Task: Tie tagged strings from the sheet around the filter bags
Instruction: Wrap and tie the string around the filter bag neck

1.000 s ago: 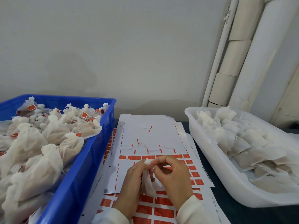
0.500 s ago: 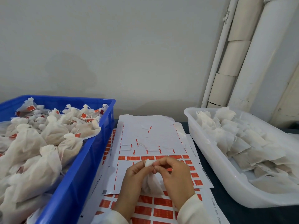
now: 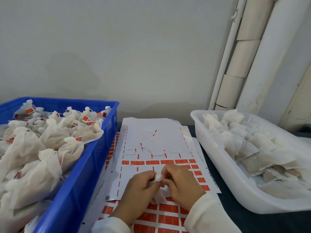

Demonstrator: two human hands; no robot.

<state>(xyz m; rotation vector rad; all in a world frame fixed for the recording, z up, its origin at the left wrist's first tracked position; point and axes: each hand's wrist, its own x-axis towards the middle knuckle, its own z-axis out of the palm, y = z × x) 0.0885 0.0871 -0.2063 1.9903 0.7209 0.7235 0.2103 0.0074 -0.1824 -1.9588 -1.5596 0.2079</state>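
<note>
Over the sheet [image 3: 151, 142], two hands, left [image 3: 139, 187] and right [image 3: 181, 185], pinch one bag [image 3: 159, 177], now lower than before; two trays flank them: blue [image 3: 94, 158], white [image 3: 218, 158].

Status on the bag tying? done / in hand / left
Done: blue crate piled with tied, orange-tagged bags. In hand: left hand and right hand pinch the neck of one filter bag over the tag sheet. Left: white tray holds many untied bags; tags remain on sheets.
</note>
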